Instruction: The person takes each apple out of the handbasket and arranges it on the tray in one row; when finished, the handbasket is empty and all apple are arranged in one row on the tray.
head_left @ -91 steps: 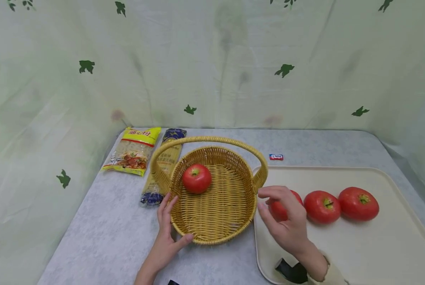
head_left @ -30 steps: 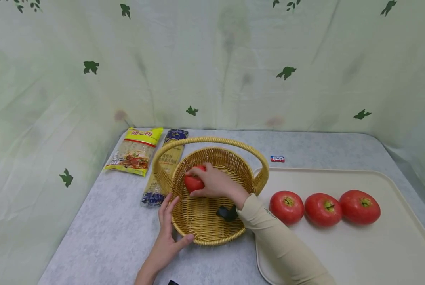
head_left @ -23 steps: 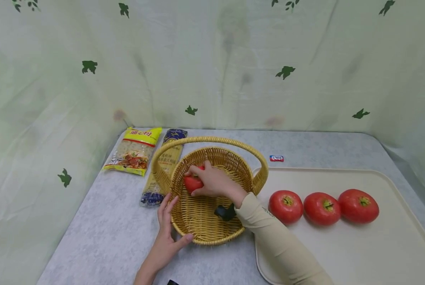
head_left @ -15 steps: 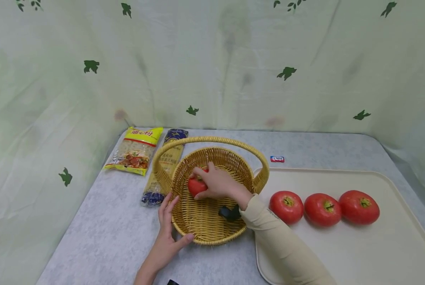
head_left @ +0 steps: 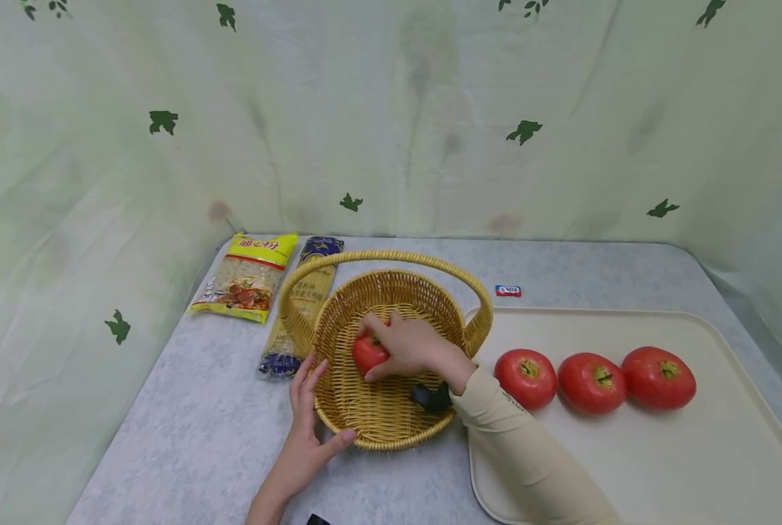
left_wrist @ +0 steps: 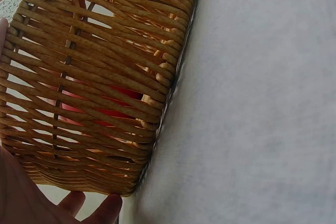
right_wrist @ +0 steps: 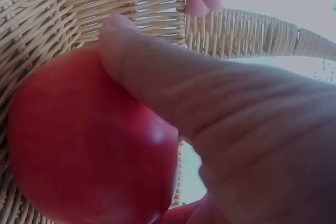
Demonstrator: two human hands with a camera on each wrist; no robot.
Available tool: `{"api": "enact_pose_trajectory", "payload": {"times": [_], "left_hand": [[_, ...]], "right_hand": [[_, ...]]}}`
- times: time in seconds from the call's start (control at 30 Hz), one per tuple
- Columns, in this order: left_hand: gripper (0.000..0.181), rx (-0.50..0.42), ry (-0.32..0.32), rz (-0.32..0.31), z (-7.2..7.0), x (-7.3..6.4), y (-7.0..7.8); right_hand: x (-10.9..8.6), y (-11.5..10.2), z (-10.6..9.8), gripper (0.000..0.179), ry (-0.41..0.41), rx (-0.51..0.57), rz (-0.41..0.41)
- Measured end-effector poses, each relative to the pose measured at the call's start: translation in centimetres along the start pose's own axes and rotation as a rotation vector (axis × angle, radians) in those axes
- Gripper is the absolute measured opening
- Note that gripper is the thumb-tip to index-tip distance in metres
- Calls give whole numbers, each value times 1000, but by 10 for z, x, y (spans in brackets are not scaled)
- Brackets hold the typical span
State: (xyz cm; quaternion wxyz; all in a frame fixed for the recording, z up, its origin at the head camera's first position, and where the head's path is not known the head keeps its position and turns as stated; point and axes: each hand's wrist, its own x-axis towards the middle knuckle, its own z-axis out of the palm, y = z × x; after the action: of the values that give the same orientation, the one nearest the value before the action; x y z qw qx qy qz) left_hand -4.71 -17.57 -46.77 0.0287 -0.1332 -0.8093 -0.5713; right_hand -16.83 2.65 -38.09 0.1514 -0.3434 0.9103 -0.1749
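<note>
My right hand point(head_left: 412, 345) reaches into the round wicker basket point(head_left: 372, 423), thumb and fingers gripping a red apple point(head_left: 368, 356) near the middle of its floor. In the right wrist view, the thumb lies across the side of this apple point(right_wrist: 89, 140), close to the woven wall. My left hand point(head_left: 305, 430) rests spread against the basket's near left side, thumb at the front rim. In the left wrist view, its fingertips point(left_wrist: 107, 208) touch the wicker wall low down, and red shows through the gaps.
A cream tray point(head_left: 627, 467) on the right bears a row of three more red apples point(head_left: 592, 383). The basket's tall handle point(head_left: 391, 255) arches over it. Behind to the left lie a yellow food bag point(head_left: 243, 278) and a spaghetti pack point(head_left: 305, 299). A small red-blue packet point(head_left: 508, 290) lies behind the tray.
My right hand has gone from over the tray into the basket and gripped the apple. Over the last second, the apple has shifted right and slightly toward me. My left hand stays put.
</note>
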Motion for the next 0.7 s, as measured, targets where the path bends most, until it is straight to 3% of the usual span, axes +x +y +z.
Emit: {"api": "enact_pose_trajectory", "payload": {"times": [0.23,0.4,0.7], "left_hand": [[96,4,5,10,1,0,-2],[95,2,12,5,1,1,-1],[96,4,10,0,1,1,2]], "right_hand": [[-5,1,-1,55,-18,-43,-21],[-6,0,3,55,14,-103,-35],[-19,-6,-2,56,110,-76,-102]]}}
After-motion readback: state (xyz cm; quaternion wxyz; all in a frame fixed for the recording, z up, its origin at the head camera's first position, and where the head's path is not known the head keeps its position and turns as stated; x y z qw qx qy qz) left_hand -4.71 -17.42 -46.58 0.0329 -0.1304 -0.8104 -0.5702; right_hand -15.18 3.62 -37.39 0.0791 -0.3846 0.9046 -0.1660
